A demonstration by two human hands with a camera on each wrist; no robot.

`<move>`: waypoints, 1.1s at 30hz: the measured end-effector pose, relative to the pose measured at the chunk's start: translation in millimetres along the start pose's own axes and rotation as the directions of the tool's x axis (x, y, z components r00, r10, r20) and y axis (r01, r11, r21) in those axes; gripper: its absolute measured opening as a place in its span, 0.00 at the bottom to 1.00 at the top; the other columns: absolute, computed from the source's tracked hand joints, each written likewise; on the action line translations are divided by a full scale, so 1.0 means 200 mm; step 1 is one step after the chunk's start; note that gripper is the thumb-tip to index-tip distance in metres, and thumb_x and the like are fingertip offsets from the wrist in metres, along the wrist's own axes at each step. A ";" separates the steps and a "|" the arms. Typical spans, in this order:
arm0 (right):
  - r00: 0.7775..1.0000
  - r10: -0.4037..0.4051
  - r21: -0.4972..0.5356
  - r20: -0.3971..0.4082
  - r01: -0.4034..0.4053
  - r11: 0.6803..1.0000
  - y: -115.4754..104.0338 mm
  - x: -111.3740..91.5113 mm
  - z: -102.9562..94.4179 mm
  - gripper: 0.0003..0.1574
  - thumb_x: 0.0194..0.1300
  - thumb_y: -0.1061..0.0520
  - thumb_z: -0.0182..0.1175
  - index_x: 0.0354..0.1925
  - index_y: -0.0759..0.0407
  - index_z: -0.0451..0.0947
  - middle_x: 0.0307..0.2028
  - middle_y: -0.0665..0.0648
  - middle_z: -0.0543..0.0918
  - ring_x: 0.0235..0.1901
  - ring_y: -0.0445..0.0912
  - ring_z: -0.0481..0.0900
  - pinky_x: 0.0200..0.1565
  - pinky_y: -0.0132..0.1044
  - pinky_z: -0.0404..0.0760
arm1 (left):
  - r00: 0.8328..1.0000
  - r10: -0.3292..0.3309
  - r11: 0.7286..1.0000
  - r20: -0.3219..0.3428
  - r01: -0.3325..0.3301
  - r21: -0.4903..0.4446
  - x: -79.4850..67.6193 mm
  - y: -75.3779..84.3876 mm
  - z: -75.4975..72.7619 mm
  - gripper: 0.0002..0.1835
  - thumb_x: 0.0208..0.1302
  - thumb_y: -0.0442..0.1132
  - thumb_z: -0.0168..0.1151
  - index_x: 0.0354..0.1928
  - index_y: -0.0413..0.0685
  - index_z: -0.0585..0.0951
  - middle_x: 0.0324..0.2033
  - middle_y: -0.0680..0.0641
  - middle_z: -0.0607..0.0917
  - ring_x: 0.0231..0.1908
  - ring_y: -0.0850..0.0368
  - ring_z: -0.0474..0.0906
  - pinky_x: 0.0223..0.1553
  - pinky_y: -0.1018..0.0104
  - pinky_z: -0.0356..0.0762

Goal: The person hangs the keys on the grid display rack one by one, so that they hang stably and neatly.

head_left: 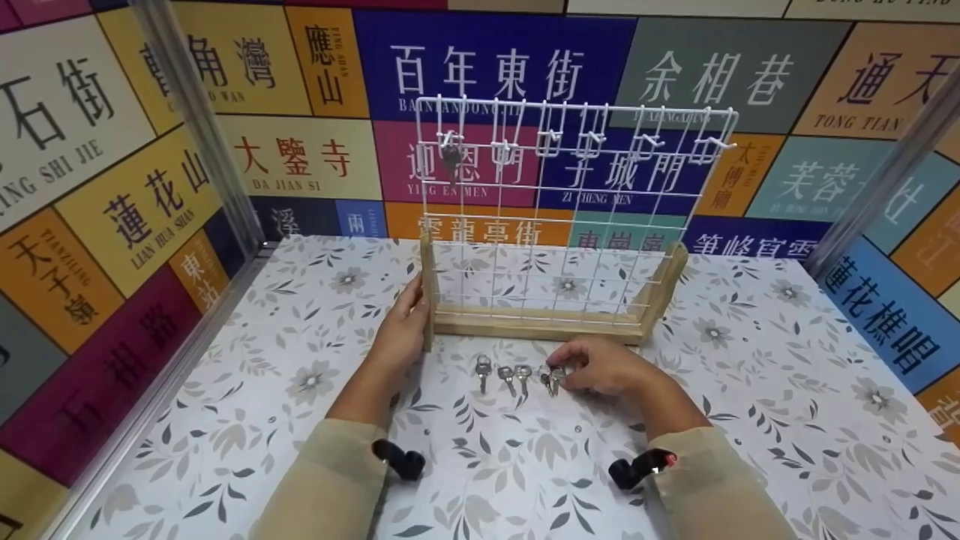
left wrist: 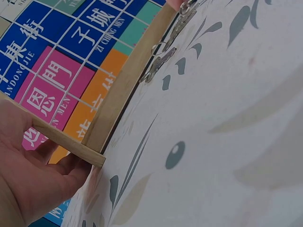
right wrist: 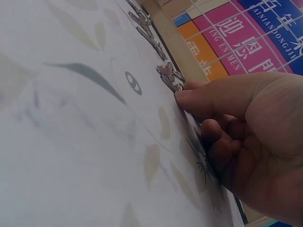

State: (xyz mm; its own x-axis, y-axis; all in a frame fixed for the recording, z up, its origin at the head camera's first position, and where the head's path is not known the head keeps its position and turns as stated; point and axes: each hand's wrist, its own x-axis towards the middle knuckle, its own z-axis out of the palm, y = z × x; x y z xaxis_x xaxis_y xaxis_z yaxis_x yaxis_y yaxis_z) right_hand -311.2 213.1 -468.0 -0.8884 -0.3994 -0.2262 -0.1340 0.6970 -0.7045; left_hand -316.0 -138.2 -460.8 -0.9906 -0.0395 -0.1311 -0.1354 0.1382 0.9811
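The table (head_left: 465,480) has a white surface printed with grey and beige leaves and flowers. In its far half stands a rack (head_left: 666,289) on a pale wooden base (head_left: 536,330). Just in front of that base lie metal keys in a loose row: a left key (head_left: 483,376), a middle pair (head_left: 507,380) and a right pair (head_left: 555,379)

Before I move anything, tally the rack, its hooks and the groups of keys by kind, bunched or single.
Wire-grid rack: 1
White wire hooks: 6
Key groups on the table, keys overlapping: 3
Hanging key group: 1
Total: 11
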 end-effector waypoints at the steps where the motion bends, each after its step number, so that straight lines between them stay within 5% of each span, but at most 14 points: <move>1: 1.000 0.000 -0.005 -0.002 0.000 1.000 0.00 0.00 0.00 0.22 0.61 0.59 0.77 0.54 0.47 0.89 0.46 0.54 0.87 0.42 0.46 0.79 0.43 0.37 0.81 | 1.000 0.002 1.000 0.000 -0.002 0.002 0.00 0.00 0.00 0.27 0.86 0.59 0.45 0.80 0.93 0.56 0.84 0.61 0.59 0.85 0.52 0.52 0.85 0.43 0.50; 22: 0.996 -0.091 -0.091 0.019 0.092 0.992 -0.02 -0.01 0.00 0.17 0.62 0.57 0.73 0.50 0.49 0.89 0.40 0.53 0.85 0.35 0.44 0.80 0.38 0.37 0.81 | 0.998 -0.064 0.998 -0.014 0.064 -0.003 -0.01 0.02 0.01 0.26 0.86 0.60 0.45 0.77 0.99 0.56 0.84 0.64 0.58 0.84 0.51 0.56 0.85 0.44 0.54; 33: 0.994 -0.110 -0.112 0.012 0.110 0.988 -0.02 -0.01 0.00 0.16 0.60 0.62 0.70 0.47 0.50 0.90 0.36 0.52 0.87 0.32 0.43 0.81 0.35 0.36 0.82 | 0.999 -0.040 0.999 -0.005 0.040 0.002 -0.01 0.02 0.00 0.27 0.85 0.61 0.45 0.78 0.97 0.56 0.85 0.64 0.58 0.84 0.51 0.55 0.85 0.45 0.53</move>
State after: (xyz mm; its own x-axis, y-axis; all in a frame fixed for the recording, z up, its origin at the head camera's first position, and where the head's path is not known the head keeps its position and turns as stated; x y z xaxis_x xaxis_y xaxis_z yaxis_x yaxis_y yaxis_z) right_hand -309.2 210.9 -463.6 -0.8630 -0.4807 -0.1557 -0.2798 0.7111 -0.6450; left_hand -314.6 -137.0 -457.4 -0.9843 -0.0503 -0.1694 -0.1748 0.1389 0.9748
